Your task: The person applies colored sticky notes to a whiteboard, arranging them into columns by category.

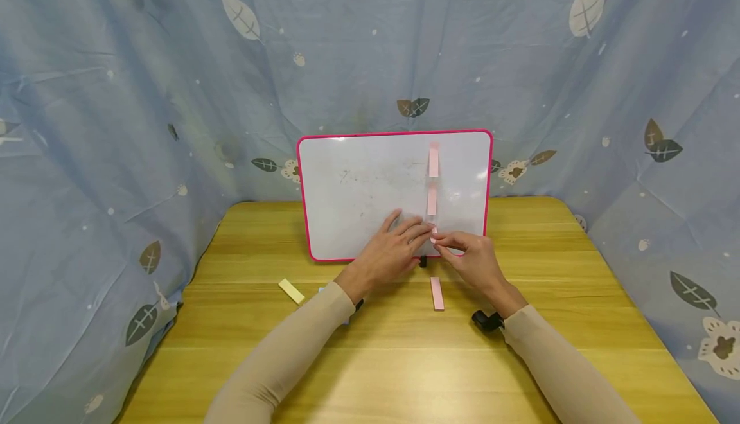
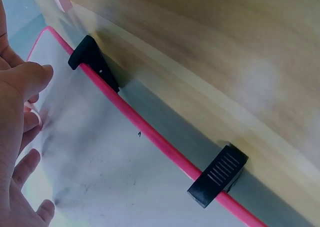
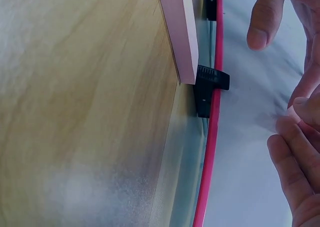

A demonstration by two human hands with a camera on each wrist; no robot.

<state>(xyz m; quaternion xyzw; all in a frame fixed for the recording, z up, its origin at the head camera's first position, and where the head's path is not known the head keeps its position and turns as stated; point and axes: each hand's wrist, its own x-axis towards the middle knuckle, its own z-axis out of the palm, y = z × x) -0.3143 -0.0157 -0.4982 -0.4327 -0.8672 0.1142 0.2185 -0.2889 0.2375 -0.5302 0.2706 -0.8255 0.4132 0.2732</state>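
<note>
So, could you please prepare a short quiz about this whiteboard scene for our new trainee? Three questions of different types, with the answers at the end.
1. How many pink strips show on the whiteboard above the right hand?
2. True or false: seen from the head camera, the yellow pad lies to the left of the pink pad on the table.
3. What is the right hand doing?
a) holding a pen
b) pinching another pink strip
c) lying flat on the table

Key:
1. Two, one above the other.
2. True.
3. b
</note>
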